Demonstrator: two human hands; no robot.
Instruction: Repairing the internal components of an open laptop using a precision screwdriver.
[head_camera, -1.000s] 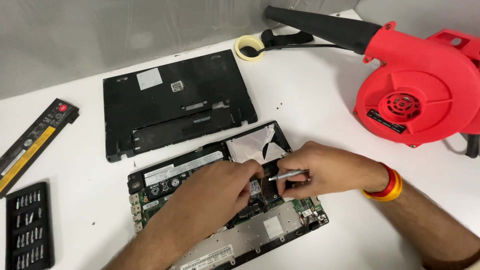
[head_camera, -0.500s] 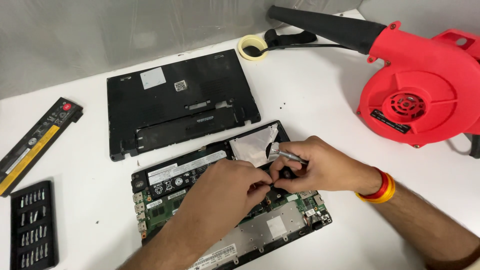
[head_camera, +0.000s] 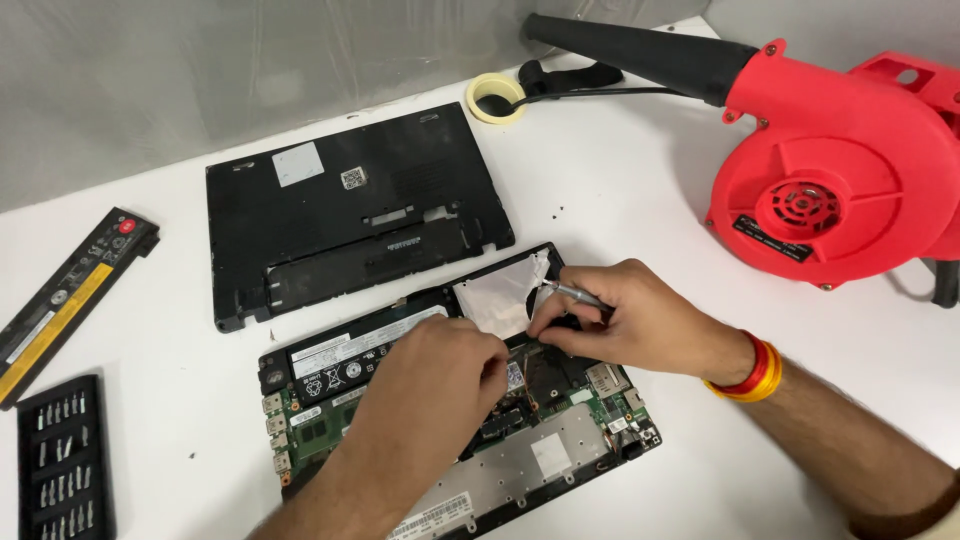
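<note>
Partly hidden beneath both hands, the opened laptop (head_camera: 440, 420) lies circuit-side up on the white table (head_camera: 620, 190). Left hand (head_camera: 430, 400) curls over its middle, fingers pinched on something unseen. Right hand (head_camera: 630, 320) grips a slim metal screwdriver (head_camera: 575, 294). A white rectangular label sits on the black bottom cover (head_camera: 350, 215) behind.

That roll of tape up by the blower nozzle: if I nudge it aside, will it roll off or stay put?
The tape roll lies flat on the white table, so it will probably slide, not roll. It looks like a thin, hollow ring, likely light. The black cable beside it may snag it.
</note>
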